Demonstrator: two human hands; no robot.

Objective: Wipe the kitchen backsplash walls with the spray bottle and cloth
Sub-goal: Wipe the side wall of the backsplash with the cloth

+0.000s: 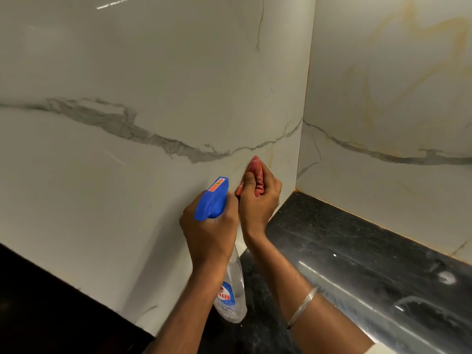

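The left hand [209,226] gripped the spray bottle [231,290]. The right hand [260,198] clutched a red cloth [256,169] against the backsplash [153,72].

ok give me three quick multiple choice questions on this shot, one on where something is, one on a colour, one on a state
1. Where is the cloth?
A. lying in a bucket
B. in the right hand, up at the wall near the corner
C. hanging on a hook

2. What colour is the spray bottle head?
A. green
B. blue
C. white

3. What is the left hand doing?
A. gripping the spray bottle
B. lying flat on the wall
C. hanging idle, holding nothing

Answers: 1 B, the red cloth is bunched in the right hand's fingers at the wall; 2 B, the trigger head is bright blue; 3 A, its fingers curl round the bottle's neck.
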